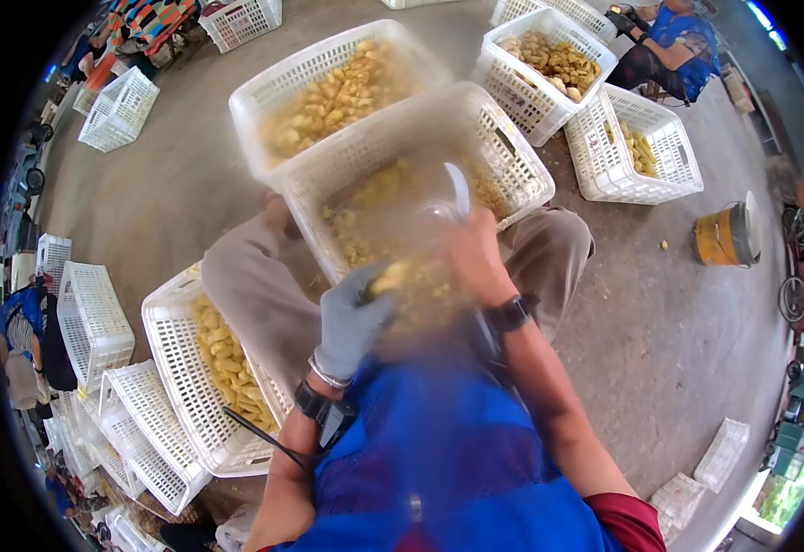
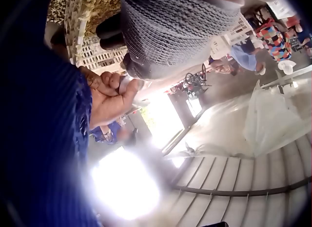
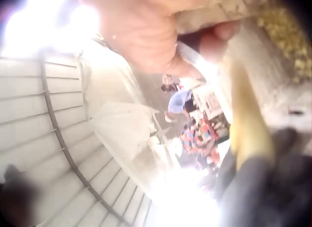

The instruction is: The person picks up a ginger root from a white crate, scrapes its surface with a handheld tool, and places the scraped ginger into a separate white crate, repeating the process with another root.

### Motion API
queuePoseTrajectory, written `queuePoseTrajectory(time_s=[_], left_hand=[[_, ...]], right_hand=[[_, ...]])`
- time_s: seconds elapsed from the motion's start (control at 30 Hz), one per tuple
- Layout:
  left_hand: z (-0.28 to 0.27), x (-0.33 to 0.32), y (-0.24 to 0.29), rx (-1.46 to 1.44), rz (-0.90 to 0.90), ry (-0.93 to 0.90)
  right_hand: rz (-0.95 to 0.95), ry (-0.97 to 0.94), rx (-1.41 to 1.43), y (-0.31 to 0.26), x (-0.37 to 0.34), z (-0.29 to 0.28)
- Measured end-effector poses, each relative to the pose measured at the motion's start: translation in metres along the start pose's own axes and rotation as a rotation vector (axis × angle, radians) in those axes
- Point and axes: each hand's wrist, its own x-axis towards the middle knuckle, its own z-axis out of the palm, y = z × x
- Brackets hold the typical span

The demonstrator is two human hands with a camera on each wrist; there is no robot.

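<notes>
My left hand (image 1: 354, 317), in a grey knitted glove, holds a pale yellow piece of ginger (image 3: 249, 122) between its fingers. In the right wrist view that piece is long, tapered and blurred. My bare right hand (image 1: 475, 253) grips a small knife, whose curved silver blade (image 1: 458, 189) points away from me; its handle is hidden in the fist. Both hands are close together over the near side of a white slatted crate (image 1: 305, 202) between my knees, with yellowish bits inside. A blurred patch covers much of the crate's middle in the head view.
Behind it stands another white crate (image 1: 247, 106) of yellow ginger. A crate (image 1: 167, 322) of yellow pieces is by my left leg. At the right are crates (image 1: 636, 189) with more ginger and an orange bucket (image 1: 722, 237). A seated person (image 1: 682, 51) is at the back right.
</notes>
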Motion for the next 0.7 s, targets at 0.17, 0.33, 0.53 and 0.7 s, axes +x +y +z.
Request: queuePoseTrajectory(time_s=[0.17, 0.33, 0.53, 0.7], left_hand=[[0.000, 0.004, -0.006, -0.014, 0.064, -0.003], [-0.006, 0.004, -0.008, 0.169, 0.171, 0.020], [-0.004, 0.007, -0.013, 0.081, 0.163, 0.075], [0.001, 0.008, -0.011, -0.167, -0.055, 0.108]], right_hand=[[-0.036, 0.026, -0.057, 0.003, 0.000, 0.008], [-0.091, -0.058, 0.003, 0.006, 0.004, 0.000], [-0.213, -0.076, 0.044, 0.008, 0.014, -0.002], [-0.124, -0.085, -0.037, 0.000, -0.011, 0.012]])
